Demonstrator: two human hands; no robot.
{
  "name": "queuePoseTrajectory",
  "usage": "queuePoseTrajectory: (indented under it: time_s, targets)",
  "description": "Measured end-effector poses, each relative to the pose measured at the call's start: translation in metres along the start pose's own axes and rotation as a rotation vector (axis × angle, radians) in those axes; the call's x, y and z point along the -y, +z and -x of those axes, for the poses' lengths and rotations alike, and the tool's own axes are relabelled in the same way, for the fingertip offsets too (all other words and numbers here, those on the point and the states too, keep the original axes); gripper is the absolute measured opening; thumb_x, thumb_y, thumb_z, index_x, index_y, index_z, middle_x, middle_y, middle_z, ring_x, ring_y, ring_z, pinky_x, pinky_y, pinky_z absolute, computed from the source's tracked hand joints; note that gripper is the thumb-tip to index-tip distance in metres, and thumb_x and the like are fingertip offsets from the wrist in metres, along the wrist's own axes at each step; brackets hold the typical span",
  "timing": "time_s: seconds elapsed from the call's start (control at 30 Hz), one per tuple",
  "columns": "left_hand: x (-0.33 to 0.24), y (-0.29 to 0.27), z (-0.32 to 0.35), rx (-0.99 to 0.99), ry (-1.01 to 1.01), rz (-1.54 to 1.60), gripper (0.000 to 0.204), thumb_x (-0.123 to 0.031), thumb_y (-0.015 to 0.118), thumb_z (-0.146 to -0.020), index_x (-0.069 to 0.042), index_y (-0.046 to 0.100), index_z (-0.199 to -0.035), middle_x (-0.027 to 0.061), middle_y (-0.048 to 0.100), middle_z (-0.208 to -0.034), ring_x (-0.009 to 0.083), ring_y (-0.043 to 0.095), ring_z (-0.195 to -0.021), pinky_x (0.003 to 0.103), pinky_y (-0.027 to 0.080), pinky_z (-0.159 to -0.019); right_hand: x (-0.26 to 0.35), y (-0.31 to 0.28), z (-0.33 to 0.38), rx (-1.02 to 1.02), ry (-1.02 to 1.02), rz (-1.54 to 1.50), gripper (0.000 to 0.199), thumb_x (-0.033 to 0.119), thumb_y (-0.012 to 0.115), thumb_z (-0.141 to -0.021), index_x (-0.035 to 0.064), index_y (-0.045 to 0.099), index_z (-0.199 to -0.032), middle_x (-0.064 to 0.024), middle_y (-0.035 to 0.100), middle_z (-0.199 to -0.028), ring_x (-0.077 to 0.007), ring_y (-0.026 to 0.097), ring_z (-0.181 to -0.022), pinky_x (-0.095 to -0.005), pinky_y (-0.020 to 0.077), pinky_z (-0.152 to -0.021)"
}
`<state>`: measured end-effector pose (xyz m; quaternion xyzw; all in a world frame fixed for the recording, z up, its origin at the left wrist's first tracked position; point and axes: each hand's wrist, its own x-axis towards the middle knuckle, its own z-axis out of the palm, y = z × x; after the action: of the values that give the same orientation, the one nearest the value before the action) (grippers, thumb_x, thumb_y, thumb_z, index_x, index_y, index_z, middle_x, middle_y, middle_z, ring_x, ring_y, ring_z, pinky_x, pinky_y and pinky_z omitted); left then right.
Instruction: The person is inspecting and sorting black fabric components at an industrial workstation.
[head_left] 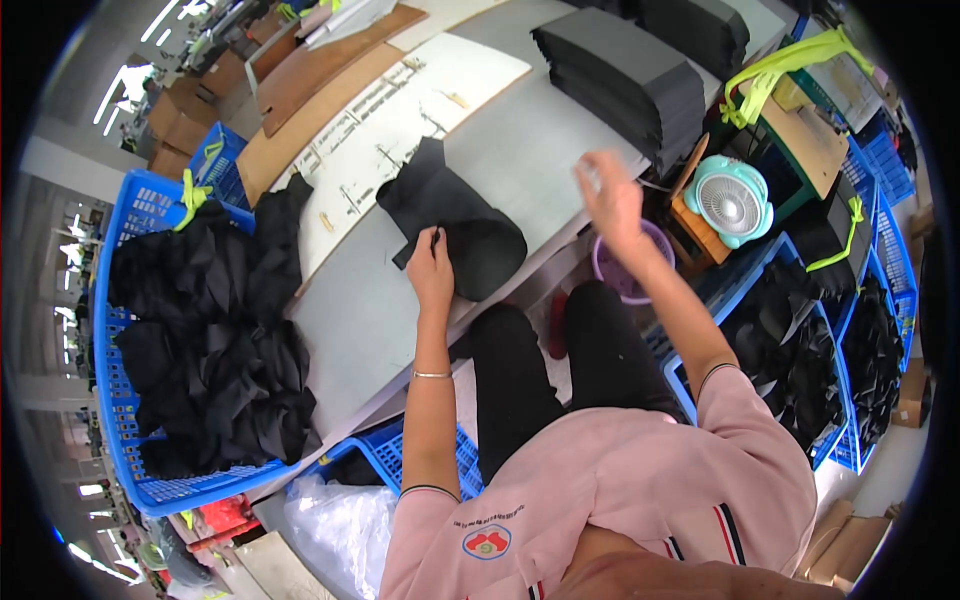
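Observation:
A folded piece of black fabric (pixel 470 225) lies on the grey tabletop (pixel 365 320) in front of me. My left hand (pixel 431 272) pinches its near left edge between thumb and fingers. Part of the cloth curves out over the front edge of the table. Off to the right, my right hand (pixel 612 200) is raised above the table's edge, apart from the fabric. Its fingers are loosely bent and somewhat apart, slightly blurred, with nothing visible in them. Beyond that hand stands a tall stack of black cut fabric pieces (pixel 625 75).
At left, a blue plastic basket (pixel 135 495) is heaped with black fabric (pixel 215 350). White board templates (pixel 470 75) lie across the table. A turquoise fan (pixel 728 200), a purple bucket (pixel 655 240) and more blue baskets (pixel 838 375) of black cloth stand to my right.

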<state>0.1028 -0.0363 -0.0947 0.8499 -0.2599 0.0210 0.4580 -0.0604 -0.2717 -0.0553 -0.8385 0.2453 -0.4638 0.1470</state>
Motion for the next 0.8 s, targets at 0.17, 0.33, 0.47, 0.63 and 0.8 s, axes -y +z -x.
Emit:
queuePoseTrajectory:
  time_s: [0.17,0.33,0.47,0.63,0.8]
  targets:
    - [-0.001,0.002,0.008,-0.086,0.019,0.137,0.032,-0.029,0.063,-0.095,0.000,0.065,-0.109,0.0194,0.070,-0.098,0.0306,0.067,-0.092,0.036,0.049,-0.083,-0.075,-0.020,-0.116,-0.193,-0.191,0.453,0.056,0.025,0.075,-0.081,0.0070,0.054,-0.130,-0.0114,0.057,-0.128,-0.0298,0.055,-0.117,-0.0424,0.0444,-0.095]
    - [0.001,0.002,0.015,-0.050,-0.039,0.234,0.042,-0.038,0.068,-0.091,-0.001,0.065,-0.109,0.0189,0.070,-0.094,0.0311,0.067,-0.088,0.037,0.050,-0.080,-0.119,-0.027,-0.161,0.152,-0.056,0.353,0.029,0.033,0.074,-0.081,0.0072,0.075,-0.094,-0.0085,0.065,-0.097,-0.0293,0.061,-0.100,-0.0407,0.0505,-0.083]
    - [0.005,-0.001,0.018,-0.041,-0.043,0.373,0.038,-0.035,0.061,-0.097,0.000,0.064,-0.109,0.0147,0.068,-0.092,0.0216,0.064,-0.087,0.032,0.048,-0.081,-0.128,-0.030,-0.172,0.212,0.067,0.189,0.028,0.033,0.072,-0.083,0.0068,0.076,-0.090,-0.0089,0.067,-0.096,-0.0313,0.064,-0.093,-0.0427,0.0509,-0.081]
    - [-0.004,-0.010,0.022,-0.140,-0.002,0.492,0.034,-0.030,0.056,-0.099,0.000,0.062,-0.113,0.0135,0.067,-0.099,0.0222,0.062,-0.095,0.033,0.046,-0.087,-0.087,-0.040,-0.141,-0.050,-0.297,0.423,0.017,0.023,0.065,-0.090,0.0070,0.070,-0.090,-0.0089,0.064,-0.093,-0.0310,0.064,-0.085,-0.0406,0.0506,-0.069]
    - [-0.036,-0.017,0.068,-0.521,0.309,0.239,0.030,-0.022,0.060,-0.095,0.000,0.061,-0.115,0.0158,0.062,-0.116,0.0308,0.057,-0.109,0.038,0.042,-0.098,-0.015,-0.055,-0.008,0.154,-0.548,0.505,0.009,0.011,0.061,-0.081,0.0059,0.058,-0.088,-0.0104,0.055,-0.088,-0.0263,0.059,-0.078,-0.0375,0.0489,-0.063]
